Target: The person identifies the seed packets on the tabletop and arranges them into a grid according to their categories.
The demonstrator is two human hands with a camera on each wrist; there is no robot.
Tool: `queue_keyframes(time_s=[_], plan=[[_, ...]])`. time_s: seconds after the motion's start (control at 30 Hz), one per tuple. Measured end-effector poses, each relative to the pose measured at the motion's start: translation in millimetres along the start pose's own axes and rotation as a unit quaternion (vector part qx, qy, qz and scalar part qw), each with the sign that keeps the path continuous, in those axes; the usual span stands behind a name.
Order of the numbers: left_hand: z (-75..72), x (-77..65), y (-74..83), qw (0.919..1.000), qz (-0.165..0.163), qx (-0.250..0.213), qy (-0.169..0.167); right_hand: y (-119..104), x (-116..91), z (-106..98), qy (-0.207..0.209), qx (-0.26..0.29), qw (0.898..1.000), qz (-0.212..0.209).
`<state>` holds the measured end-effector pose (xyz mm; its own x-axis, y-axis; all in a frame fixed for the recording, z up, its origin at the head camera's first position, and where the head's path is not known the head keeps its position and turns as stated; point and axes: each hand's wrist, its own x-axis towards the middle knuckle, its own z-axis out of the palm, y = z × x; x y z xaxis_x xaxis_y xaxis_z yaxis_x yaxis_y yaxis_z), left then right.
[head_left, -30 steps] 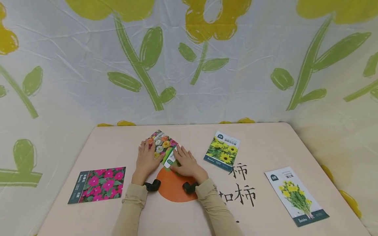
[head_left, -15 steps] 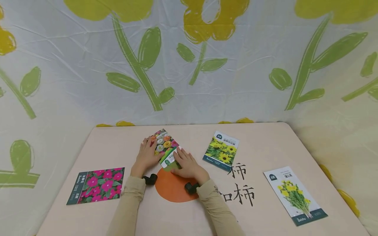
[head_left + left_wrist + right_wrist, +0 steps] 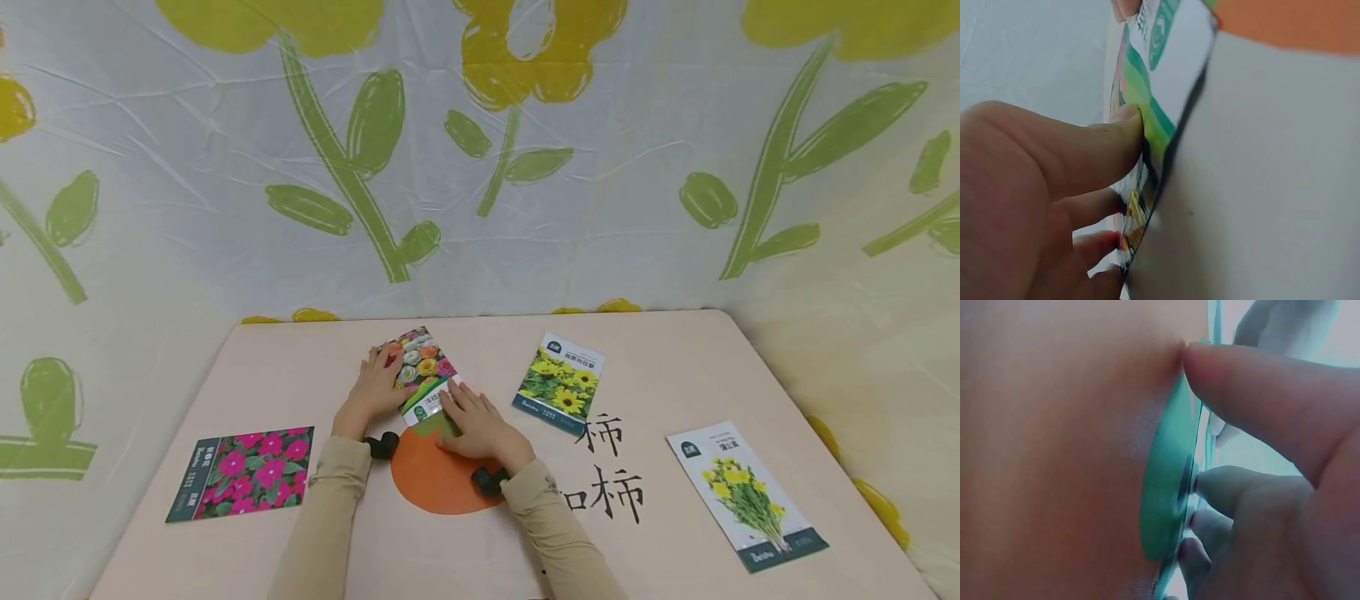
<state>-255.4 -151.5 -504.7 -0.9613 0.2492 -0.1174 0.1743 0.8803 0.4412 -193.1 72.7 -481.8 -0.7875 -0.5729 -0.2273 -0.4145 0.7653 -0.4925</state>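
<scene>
A seed packet with multicoloured flowers (image 3: 427, 367) lies on the table at the centre left in the head view, its green and white band towards the person. My left hand (image 3: 375, 385) rests on its left side with fingers extended; in the left wrist view the thumb (image 3: 1113, 140) presses beside the green band. My right hand (image 3: 480, 425) lies over the packet's lower right corner, fingers outstretched. In the right wrist view, its thumb tip (image 3: 1200, 362) touches the orange print while the other fingers meet the packet's edge.
A pink-flower packet (image 3: 243, 473) lies at the left. To the right are a yellow sunflower packet (image 3: 558, 383) and, nearer the right edge, a yellow-flower packet (image 3: 746, 496). The pale table (image 3: 637, 575) bears a printed orange persimmon (image 3: 435, 479); a flowered cloth (image 3: 600, 250) hangs behind it.
The multicoloured flower packet has turned clockwise, its far end swinging right and its near end left. Both hands stay on it and move slightly with the turn.
</scene>
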Motion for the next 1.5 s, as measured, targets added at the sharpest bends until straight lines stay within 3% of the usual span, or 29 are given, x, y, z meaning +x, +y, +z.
queue_keyframes(time_s=[0.9, 1.13, 1.5], plan=[[-0.2, 10.7, 11.5, 0.9996, 0.025, -0.002, -0.015, -14.2, -6.8, 10.5, 0.007, -0.062, 0.998, 0.025], [1.4, 13.8, 11.4, 0.9994, 0.025, 0.002, -0.026, -20.2, -9.1, 2.4, -0.001, -0.075, 0.997, 0.025], [6.8, 16.0, 6.7, 0.9992, 0.032, 0.001, -0.023, -11.3, 11.4, -11.4, 0.03, -0.056, 0.998, -0.009]])
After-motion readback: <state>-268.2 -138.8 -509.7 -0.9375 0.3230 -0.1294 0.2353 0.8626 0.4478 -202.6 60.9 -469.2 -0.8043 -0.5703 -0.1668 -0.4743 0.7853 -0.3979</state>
